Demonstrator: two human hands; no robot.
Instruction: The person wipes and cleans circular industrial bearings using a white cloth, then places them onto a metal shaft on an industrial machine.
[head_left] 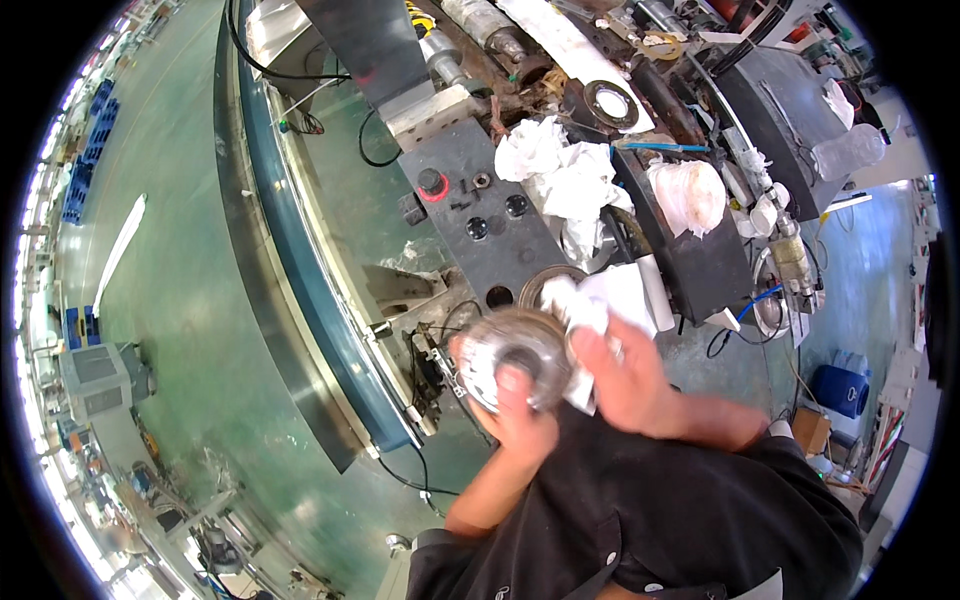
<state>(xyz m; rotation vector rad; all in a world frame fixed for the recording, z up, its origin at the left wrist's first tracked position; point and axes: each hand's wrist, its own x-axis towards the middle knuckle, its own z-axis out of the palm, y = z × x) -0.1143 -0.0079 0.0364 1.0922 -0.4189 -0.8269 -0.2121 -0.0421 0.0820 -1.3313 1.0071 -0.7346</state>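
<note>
My left hand (520, 425) grips a round metal ring (545, 350) with a hole in its middle; the thumb lies over the hole and the fingers go around the far edge. The ring is blurred. Against its right side, my right hand (628, 378) holds a crumpled white wipe (575, 305), its fingers partly hidden by the wipe. Just beyond both hands is a dark steel plate (450, 155) with round holes, a black knob with a red collar (432, 184) and a few small screws. Another metal ring (540, 283) rests at its near end, partly covered.
Crumpled white paper (565, 175) lies past the plate. To its right, a dark block (690, 270) carries a wrapped white roll (688, 197). A long machine rail (290, 250) runs along the left. At the far right are a clear plastic bottle (850, 152) and a blue container (838, 390).
</note>
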